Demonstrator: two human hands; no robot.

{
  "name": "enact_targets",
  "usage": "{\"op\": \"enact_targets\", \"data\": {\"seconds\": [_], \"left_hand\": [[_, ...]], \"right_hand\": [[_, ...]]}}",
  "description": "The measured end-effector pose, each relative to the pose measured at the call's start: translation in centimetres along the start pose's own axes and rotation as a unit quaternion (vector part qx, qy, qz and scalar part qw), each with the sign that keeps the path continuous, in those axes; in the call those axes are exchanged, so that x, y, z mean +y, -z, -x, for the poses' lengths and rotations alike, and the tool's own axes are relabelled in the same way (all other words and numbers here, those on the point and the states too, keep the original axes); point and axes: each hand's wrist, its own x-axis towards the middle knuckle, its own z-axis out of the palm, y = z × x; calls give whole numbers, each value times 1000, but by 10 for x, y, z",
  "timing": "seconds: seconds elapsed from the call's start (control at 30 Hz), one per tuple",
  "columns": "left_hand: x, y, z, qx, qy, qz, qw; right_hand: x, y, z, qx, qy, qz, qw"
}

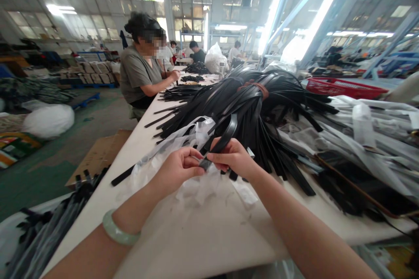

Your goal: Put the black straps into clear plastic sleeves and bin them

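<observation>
A black strap (229, 132) curves up out of my right hand (236, 158), whose thumb and fingers are closed on it. At the strap's lower end, my left hand (179, 170) pinches with thumb and fingertips; the exact contact is partly hidden. Thin clear plastic film (193, 183) lies crumpled beneath and beside both hands. Just beyond them spreads a large heap of black straps (209, 107), gathered by a brown tie (260, 89). A pale green bangle (119, 231) circles my left wrist.
The pale table (203, 244) runs away from me. On the right lie white wrapped strips (363, 126), a phone (369, 183) and a red basket (347, 88). Wrapped black straps (49, 226) and a cardboard box (101, 152) are at lower left. A co-worker (140, 65) stands at the table's left side.
</observation>
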Motion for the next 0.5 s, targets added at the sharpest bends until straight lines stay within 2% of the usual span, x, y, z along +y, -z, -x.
{"op": "enact_targets", "data": {"seconds": [0.1, 0.13, 0.27, 0.33, 0.5], "left_hand": [[3, -1, 2, 8, -10, -47, 999], [4, -2, 3, 3, -10, -60, 998], [6, -4, 6, -34, 7, -68, 997], [6, -5, 7, -33, 5, -58, 998], [3, -6, 6, 14, -12, -5, 1000]], "right_hand": [[5, 0, -3, -23, -34, 2, 999], [6, 1, -4, -12, -44, -10, 999], [14, 5, -12, 153, -29, -91, 984], [16, 5, -14, 194, -6, -69, 978], [15, -9, -10, 173, 13, 40, 984]]}}
